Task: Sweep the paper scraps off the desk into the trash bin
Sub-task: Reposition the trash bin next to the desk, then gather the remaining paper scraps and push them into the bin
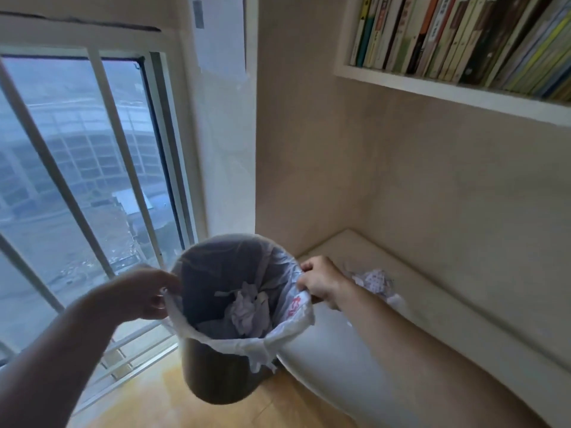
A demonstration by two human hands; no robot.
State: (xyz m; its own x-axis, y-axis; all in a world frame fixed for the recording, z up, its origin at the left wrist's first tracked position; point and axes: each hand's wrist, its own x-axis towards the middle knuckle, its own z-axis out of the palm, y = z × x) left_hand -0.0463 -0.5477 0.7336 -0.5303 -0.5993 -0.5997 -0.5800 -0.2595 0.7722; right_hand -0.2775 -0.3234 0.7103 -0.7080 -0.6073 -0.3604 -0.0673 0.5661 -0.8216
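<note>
1. The left hand (pixel 145 293) pinches the trash bin (pixel 228 329) rim at nine o'clock; the right hand (pixel 319 281) is closed on the white liner bag (pixel 262 344) at three o'clock, holding the bin above the floor.
2. Crumpled paper lies inside the bin.
3. The paper scraps (pixel 375 281) lie on the desk (pixel 448 319), just beyond the right hand at two o'clock.
4. Farther off are a window (pixel 77 180) at ten o'clock and a bookshelf (pixel 463 38).
</note>
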